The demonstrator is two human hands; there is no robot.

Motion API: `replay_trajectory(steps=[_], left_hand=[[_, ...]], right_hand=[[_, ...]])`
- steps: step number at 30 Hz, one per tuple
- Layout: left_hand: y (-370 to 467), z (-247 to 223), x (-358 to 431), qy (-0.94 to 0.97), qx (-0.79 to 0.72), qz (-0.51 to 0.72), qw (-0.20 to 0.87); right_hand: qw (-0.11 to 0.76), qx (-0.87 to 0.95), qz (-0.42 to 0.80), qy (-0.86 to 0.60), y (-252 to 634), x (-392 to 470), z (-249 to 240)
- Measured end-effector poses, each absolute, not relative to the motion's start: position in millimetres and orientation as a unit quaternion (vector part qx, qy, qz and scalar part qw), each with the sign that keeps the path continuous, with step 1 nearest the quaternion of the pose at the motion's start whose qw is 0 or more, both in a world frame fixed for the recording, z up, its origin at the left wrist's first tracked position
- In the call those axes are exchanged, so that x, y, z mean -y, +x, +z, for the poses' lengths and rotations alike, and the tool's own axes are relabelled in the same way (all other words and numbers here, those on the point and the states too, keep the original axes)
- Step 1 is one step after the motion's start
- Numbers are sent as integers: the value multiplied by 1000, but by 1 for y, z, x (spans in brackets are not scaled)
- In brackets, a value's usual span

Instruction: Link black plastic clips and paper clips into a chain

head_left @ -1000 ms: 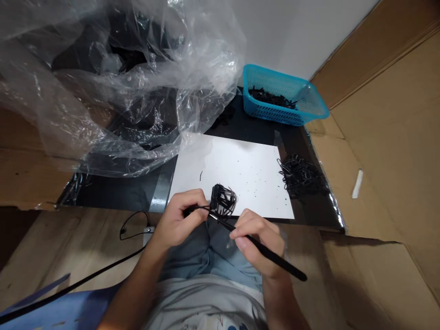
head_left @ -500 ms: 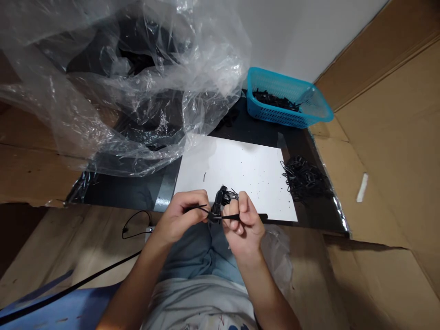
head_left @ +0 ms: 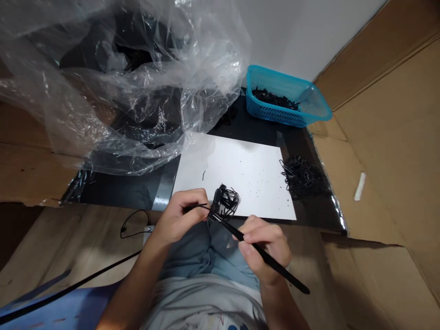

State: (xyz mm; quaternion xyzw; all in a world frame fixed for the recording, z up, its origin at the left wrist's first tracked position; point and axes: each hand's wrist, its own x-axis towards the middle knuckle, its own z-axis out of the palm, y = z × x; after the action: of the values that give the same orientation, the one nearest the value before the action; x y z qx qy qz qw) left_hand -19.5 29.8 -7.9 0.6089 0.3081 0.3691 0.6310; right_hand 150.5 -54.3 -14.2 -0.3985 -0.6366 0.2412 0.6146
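My left hand (head_left: 187, 213) is closed, thumb and forefinger pinching a small black part with a thin end (head_left: 202, 206) that sticks out to the right. In my right hand (head_left: 264, 247) is a slim black tool (head_left: 280, 268) with a shiny metal tip, held like a pen. I cannot tell whether it is tweezers or a knife. The tip meets the black piece beside my left fingertips. Just beyond lies a small heap of thin black loops and bits (head_left: 227, 201), at the near edge of a white sheet (head_left: 233, 160).
A tangled pile of black loops (head_left: 302, 176) lies right of the sheet. Behind it a blue basket (head_left: 275, 114) holds black pieces. Crumpled clear plastic (head_left: 147, 101) covers the left side of the black table (head_left: 120, 190). Cardboard (head_left: 385, 151) stands at the right.
My right hand has moved right and towards me, turning the tool from nearly level to a slant with its handle down to the right. The heap shows more fully. My left hand keeps its pinch.
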Motion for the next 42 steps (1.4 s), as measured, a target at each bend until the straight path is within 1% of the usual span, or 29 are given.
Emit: replay_trajectory(steps=[7,10,17,24,32,37,42], left_hand=[[-20,-9,-29,616,-305,368,626],[-21,-9,-29,617,-302,371,625],[-19,-8,-31,617,-307,368,624],[-19,-7,-30,616,-312,363,626],[-19,-6,-31,574,-337,337,666],[-20,-3,-33,549,-351,314,690],[-20,1,-35,530,-361,303,705]], right_hand=[[592,678,180,-397,149,51,-11],[578,687,175,-403,149,51,-10],[593,692,131,-390,147,52,-13],[580,709,118,-383,147,53,-17],[550,744,73,-373,145,51,-16],[559,740,57,-369,142,50,-22],[588,717,53,-370,137,49,-26]])
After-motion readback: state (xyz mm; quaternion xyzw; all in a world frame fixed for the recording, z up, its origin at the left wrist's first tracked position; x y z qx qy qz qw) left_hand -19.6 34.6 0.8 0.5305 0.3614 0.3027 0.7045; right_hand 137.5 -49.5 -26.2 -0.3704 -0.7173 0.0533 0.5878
